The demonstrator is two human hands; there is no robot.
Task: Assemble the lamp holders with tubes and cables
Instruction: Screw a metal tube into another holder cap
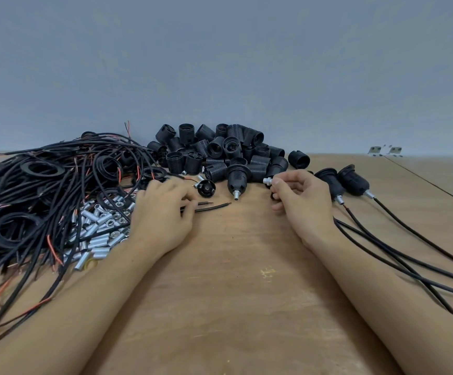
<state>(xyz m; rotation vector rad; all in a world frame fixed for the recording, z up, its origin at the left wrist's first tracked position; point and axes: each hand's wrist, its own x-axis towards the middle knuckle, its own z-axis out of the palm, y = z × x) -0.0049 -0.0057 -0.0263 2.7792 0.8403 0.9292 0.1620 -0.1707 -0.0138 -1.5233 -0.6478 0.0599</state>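
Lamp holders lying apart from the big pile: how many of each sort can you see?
Holders with tube and cable: 2
Holder with tube, no cable: 1
Total in plain view: 3; the right hand may hide more.

No readable text anywhere (parts bear none legible).

— What lies before me?
— My brown wooden surface point(236, 280), scuffed, a seam crossing its right side, butting against a plain grey-blue wall point(220, 63).
— And at the far right?
— Two small metal brackets point(385, 150), evenly lit.
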